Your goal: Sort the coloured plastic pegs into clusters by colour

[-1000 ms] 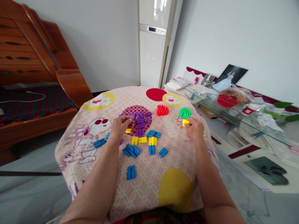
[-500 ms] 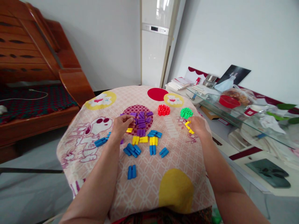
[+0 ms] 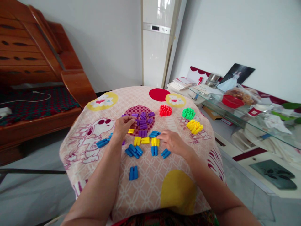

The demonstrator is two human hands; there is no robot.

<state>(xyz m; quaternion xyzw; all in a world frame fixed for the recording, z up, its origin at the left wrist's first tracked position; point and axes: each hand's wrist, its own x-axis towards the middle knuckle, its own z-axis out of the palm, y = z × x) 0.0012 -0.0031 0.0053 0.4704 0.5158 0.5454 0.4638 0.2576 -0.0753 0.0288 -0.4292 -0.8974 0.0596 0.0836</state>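
Fingers (image 3: 161, 136) of the right grip (image 3: 172, 142) reach in from the right to the edge of the upper blue pieces (image 3: 154, 134), with the central yellow pieces (image 3: 154, 142) just below them. Whether those fingers are apart, together or clamped on a piece, I cannot tell: the back of the right grip hides the contact.

The left grip (image 3: 122, 128) hovers at the left edge of the purple pieces (image 3: 142, 123), thumb and forefinger drawn close to each other. Nothing shows clearly between them, so I cannot tell whether they pinch a piece. A yellow piece (image 3: 131, 131) shows just beside its fingertips.

Red bundle (image 3: 165, 110), green bundle (image 3: 188, 113) and yellow bundle (image 3: 194, 126) sit beyond the right grip, the yellow one nearest it and just beside the green. Between the two grips, a little nearer the body, lie more yellow pieces (image 3: 141, 141) and a blue cluster (image 3: 134, 151). One blue pair (image 3: 166, 153) is just below the right grip; another pair (image 3: 133, 173) lies on its own, closer to the body, on the cloth-covered counter (image 3: 141, 201). Further blue pieces (image 3: 102, 143) lie to the left of the left grip.

The step in hand looks like a reach into loose pieces, judging by the right grip's low, forward fingers. Lifting one piece from there would call for a narrow pinch on its sides, without nudging its close neighbours.
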